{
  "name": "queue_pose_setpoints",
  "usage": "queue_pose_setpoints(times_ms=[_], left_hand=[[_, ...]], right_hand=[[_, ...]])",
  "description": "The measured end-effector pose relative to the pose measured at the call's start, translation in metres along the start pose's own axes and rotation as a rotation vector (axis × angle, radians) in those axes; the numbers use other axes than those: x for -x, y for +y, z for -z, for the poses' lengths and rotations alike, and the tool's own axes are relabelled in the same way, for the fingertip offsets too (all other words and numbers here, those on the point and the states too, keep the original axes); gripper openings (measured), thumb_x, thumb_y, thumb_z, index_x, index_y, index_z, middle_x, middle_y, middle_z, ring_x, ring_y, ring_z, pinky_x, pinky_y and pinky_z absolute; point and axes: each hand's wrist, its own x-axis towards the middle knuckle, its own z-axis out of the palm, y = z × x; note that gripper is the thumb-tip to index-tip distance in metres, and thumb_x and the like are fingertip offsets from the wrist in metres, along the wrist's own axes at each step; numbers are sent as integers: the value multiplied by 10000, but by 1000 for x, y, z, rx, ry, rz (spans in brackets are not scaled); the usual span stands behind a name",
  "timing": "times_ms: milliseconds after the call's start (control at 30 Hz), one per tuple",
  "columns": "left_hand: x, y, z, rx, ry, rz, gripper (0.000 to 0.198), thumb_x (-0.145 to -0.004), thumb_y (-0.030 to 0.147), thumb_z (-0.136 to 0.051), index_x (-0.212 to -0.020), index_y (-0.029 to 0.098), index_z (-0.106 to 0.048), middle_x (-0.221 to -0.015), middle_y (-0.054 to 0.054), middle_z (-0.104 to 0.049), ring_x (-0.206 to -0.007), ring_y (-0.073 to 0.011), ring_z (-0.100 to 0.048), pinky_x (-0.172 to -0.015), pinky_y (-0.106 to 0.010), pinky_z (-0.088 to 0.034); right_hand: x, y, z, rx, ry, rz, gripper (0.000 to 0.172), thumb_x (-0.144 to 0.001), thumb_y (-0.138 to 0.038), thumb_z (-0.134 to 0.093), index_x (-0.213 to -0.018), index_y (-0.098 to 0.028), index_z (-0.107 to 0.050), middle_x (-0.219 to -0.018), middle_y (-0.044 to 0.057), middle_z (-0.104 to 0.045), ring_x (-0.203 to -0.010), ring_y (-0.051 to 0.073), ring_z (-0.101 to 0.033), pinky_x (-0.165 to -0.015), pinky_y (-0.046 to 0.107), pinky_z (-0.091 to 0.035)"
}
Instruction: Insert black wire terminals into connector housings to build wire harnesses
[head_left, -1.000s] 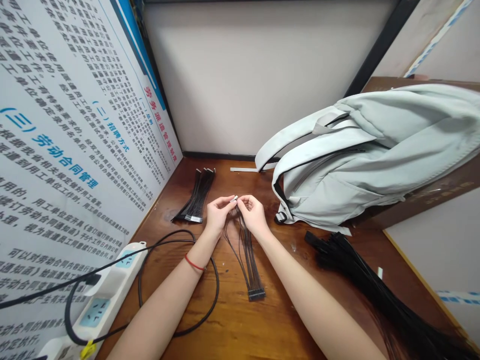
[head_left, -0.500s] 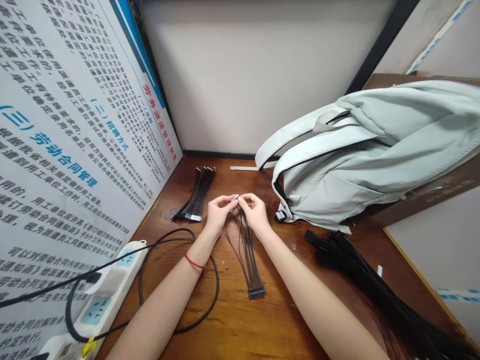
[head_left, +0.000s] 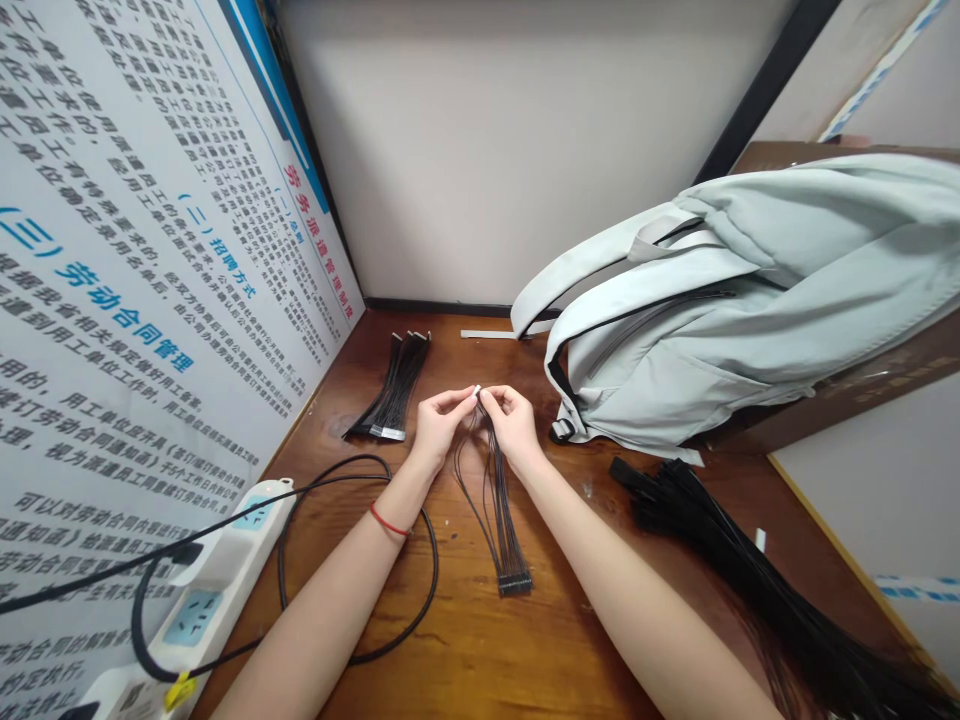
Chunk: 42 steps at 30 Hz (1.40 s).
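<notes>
Between my fingertips is the far end of a wire harness [head_left: 501, 500], a bundle of thin dark wires with a small white piece at the top. My left hand [head_left: 442, 422] pinches that white piece between thumb and forefinger. Close beside it, my right hand [head_left: 512, 420] is closed on the wires at the same end. The wires run down toward me to a black connector [head_left: 514, 583] on the wooden table. A couple of wires hang apart to the left of the main bundle. What exactly the fingertips cover is hidden.
Finished-looking black wire bundles [head_left: 394, 385] lie at the back left, and a larger black wire bundle [head_left: 712, 540] at the right. A pale green backpack [head_left: 712, 320] rests at the back right. A power strip [head_left: 202, 590] and looped black cable [head_left: 435, 560] occupy the left side.
Both hands have shifted very slightly to the right, still pinching the harness end. The loose wires have spread a little; the connector has barely moved.
</notes>
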Motion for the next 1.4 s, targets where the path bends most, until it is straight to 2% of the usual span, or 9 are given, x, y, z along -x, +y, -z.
queue_pose_setpoints(times_ms=[400, 700, 967, 1133, 1400], left_hand=[[-1, -2, 2, 33, -5, 6, 335, -493, 318, -800, -775, 153, -728, -869, -91, -730, -829, -205, -666, -843, -364, -495], [0, 0, 1, -27, -27, -9, 301, -534, 297, -781, -796, 156, -729, -903, -97, -726, -882, -224, -664, -868, -374, -486], [-3, -4, 2, -29, 40, -54, 294, -543, 292, -768, -798, 153, -727, -875, -89, -728, -837, -202, -666, -847, -359, -492], [-3, -4, 1, -36, 63, -54, 270, -552, 276, -757, -787, 148, -726, -861, -91, -729, -813, -193, -664, -826, -346, -496], [-3, -4, 2, -79, 21, -63, 244, -581, 270, -736, -797, 157, -726, -870, -87, -727, -838, -205, -662, -835, -359, -492]], right_hand=[[0, -3, 1, -27, -47, -5, 170, -670, -336, -665, -723, -181, -622, -742, 21, -666, -731, 161, -614, -740, 309, -491], [-3, 2, 3, -32, -1, -47, 210, -634, -357, -700, -716, -180, -622, -749, 29, -678, -758, 168, -633, -772, 321, -496], [-2, 3, 0, 12, -41, -17, 229, -669, -402, -671, -713, -182, -623, -743, 30, -676, -747, 172, -630, -755, 319, -498], [-1, 1, 2, 18, -51, -21, 196, -665, -364, -672, -710, -180, -622, -732, 27, -669, -735, 169, -625, -752, 317, -499], [-2, 4, 2, 29, -19, -25, 205, -659, -369, -674, -692, -180, -602, -705, 22, -652, -697, 162, -613, -728, 314, -495]])
